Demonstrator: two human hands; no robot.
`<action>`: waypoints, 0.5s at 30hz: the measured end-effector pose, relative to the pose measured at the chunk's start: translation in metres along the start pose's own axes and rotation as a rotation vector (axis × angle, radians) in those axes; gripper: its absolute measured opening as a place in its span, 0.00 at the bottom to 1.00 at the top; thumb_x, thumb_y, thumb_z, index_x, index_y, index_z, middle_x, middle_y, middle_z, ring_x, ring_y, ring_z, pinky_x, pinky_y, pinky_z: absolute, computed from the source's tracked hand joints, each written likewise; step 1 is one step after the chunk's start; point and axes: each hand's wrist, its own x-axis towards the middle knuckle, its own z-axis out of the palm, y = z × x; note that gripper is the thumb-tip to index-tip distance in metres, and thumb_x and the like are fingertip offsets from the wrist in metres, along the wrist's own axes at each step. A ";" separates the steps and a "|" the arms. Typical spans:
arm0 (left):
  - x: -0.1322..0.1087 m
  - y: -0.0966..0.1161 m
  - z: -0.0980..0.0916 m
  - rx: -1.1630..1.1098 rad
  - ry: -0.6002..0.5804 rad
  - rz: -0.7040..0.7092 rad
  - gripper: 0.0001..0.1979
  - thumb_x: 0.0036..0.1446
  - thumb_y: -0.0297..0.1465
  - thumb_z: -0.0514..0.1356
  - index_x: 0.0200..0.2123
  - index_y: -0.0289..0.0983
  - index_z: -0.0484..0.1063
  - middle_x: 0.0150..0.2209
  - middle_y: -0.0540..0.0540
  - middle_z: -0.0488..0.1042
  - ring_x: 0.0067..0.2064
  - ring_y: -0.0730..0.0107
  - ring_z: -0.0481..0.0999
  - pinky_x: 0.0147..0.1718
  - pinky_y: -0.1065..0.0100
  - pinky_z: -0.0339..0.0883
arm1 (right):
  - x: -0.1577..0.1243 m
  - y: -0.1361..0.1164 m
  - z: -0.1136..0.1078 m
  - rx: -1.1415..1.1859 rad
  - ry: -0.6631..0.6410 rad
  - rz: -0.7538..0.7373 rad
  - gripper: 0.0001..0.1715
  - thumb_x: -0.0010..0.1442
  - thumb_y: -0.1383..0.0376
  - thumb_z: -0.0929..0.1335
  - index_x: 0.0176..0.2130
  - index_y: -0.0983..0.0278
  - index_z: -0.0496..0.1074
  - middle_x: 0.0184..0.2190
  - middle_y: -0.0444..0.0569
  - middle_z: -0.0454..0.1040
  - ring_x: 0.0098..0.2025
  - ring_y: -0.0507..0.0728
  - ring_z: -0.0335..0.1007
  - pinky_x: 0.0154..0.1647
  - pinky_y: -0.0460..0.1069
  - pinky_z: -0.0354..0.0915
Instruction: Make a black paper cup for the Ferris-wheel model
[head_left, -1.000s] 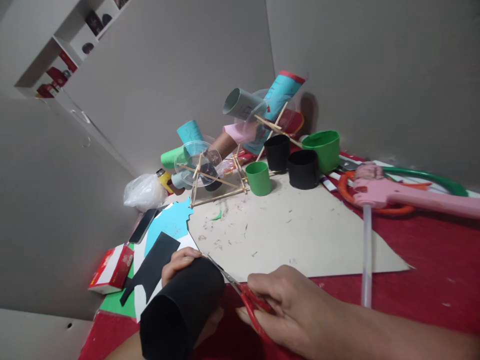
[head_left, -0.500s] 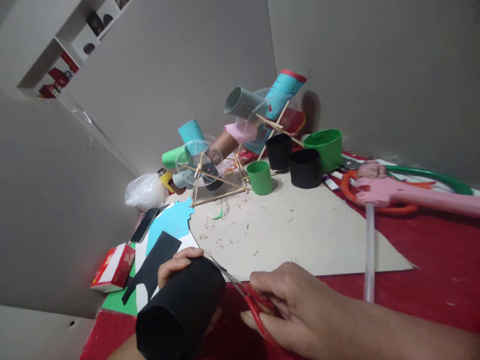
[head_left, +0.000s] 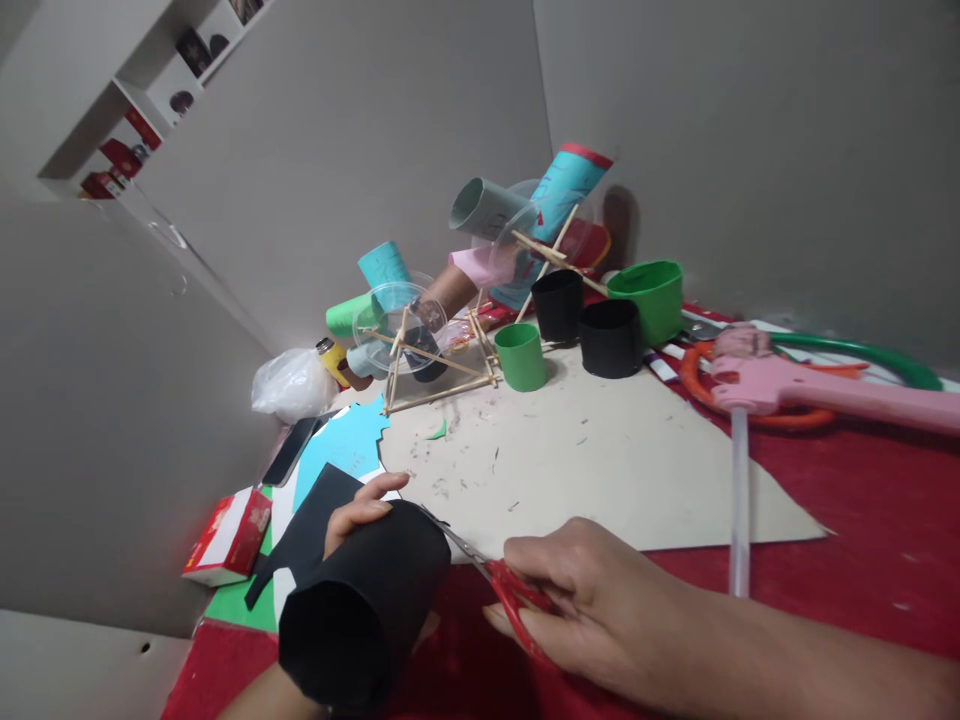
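Observation:
A black paper tube (head_left: 397,575) tilts toward me, its dark open end facing the camera. My left hand (head_left: 367,508) grips it from behind, with fingertips showing over the upper side and part of the hand hidden by the tube. In my right hand (head_left: 581,595) is a pair of scissors with red handles (head_left: 517,600). The blades meet the tube's far rim. Left of the tube lies a cut piece of black paper (head_left: 311,530), partly over blue paper (head_left: 341,450).
Stick frames with clear discs and coloured paper tubes (head_left: 386,330) stand at the back. Green cups (head_left: 520,358) and black cups (head_left: 611,340) sit near a beige sheet (head_left: 600,480). To the right lies a pink glue gun (head_left: 795,380); at left, a red box (head_left: 229,535) and phone (head_left: 291,452).
The tube has turned slightly, so more of its near opening shows. My left fingers have lifted a little, and the scissors' blades have drawn closer together at the rim.

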 end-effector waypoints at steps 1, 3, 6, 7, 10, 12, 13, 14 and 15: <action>-0.001 -0.005 0.000 -0.002 0.013 -0.005 0.31 0.40 0.45 0.73 0.48 0.46 0.69 0.51 0.42 0.73 0.53 0.48 0.74 0.46 0.51 0.72 | 0.000 0.000 0.000 -0.009 0.011 -0.004 0.19 0.59 0.62 0.65 0.22 0.61 0.54 0.16 0.35 0.51 0.19 0.47 0.43 0.20 0.45 0.45; -0.004 -0.019 0.002 -0.009 0.057 -0.028 0.33 0.40 0.48 0.72 0.49 0.46 0.69 0.50 0.41 0.74 0.49 0.49 0.76 0.43 0.53 0.74 | -0.001 0.000 0.001 -0.030 0.038 -0.010 0.17 0.58 0.65 0.65 0.22 0.61 0.53 0.16 0.35 0.51 0.19 0.48 0.44 0.20 0.45 0.45; -0.006 -0.034 0.005 -0.009 0.135 -0.073 0.35 0.43 0.51 0.70 0.53 0.47 0.67 0.50 0.40 0.74 0.44 0.54 0.77 0.37 0.56 0.74 | -0.002 0.000 0.001 -0.078 0.079 -0.004 0.15 0.56 0.68 0.65 0.23 0.61 0.54 0.17 0.35 0.52 0.19 0.48 0.44 0.22 0.46 0.45; -0.007 -0.036 0.005 0.007 0.156 -0.067 0.36 0.42 0.51 0.70 0.53 0.46 0.66 0.50 0.40 0.74 0.43 0.54 0.77 0.37 0.57 0.74 | -0.002 0.001 0.001 -0.100 0.095 0.002 0.14 0.56 0.68 0.64 0.23 0.61 0.55 0.17 0.36 0.52 0.19 0.48 0.45 0.22 0.46 0.45; -0.008 -0.032 0.008 0.107 0.162 -0.046 0.36 0.41 0.45 0.72 0.53 0.43 0.66 0.49 0.40 0.74 0.46 0.54 0.77 0.43 0.55 0.74 | -0.002 0.001 0.002 -0.176 0.150 0.032 0.14 0.59 0.64 0.63 0.23 0.60 0.58 0.16 0.37 0.57 0.19 0.49 0.47 0.22 0.47 0.46; -0.011 -0.026 0.013 0.133 0.170 -0.099 0.34 0.43 0.41 0.72 0.53 0.41 0.66 0.49 0.41 0.73 0.46 0.53 0.77 0.46 0.53 0.74 | -0.002 0.002 0.003 -0.242 0.182 0.056 0.15 0.61 0.61 0.62 0.23 0.60 0.60 0.16 0.40 0.61 0.18 0.50 0.52 0.23 0.47 0.47; -0.012 -0.023 0.017 0.110 0.181 -0.142 0.34 0.44 0.41 0.72 0.53 0.42 0.65 0.49 0.41 0.73 0.46 0.54 0.77 0.45 0.53 0.74 | -0.002 0.003 0.004 -0.282 0.197 0.067 0.15 0.61 0.61 0.61 0.24 0.61 0.61 0.17 0.41 0.64 0.19 0.51 0.55 0.23 0.48 0.48; -0.014 -0.021 0.021 0.060 0.199 -0.187 0.35 0.45 0.42 0.71 0.54 0.42 0.64 0.50 0.41 0.72 0.45 0.55 0.77 0.43 0.54 0.75 | -0.002 0.004 0.005 -0.323 0.209 0.072 0.15 0.61 0.61 0.61 0.24 0.61 0.62 0.17 0.43 0.67 0.19 0.52 0.58 0.23 0.48 0.48; -0.016 -0.020 0.026 -0.005 0.209 -0.228 0.36 0.45 0.44 0.71 0.56 0.44 0.62 0.52 0.41 0.71 0.44 0.56 0.78 0.40 0.55 0.77 | -0.002 0.005 0.006 -0.361 0.219 0.073 0.14 0.61 0.62 0.62 0.24 0.61 0.63 0.17 0.44 0.69 0.19 0.53 0.60 0.23 0.48 0.47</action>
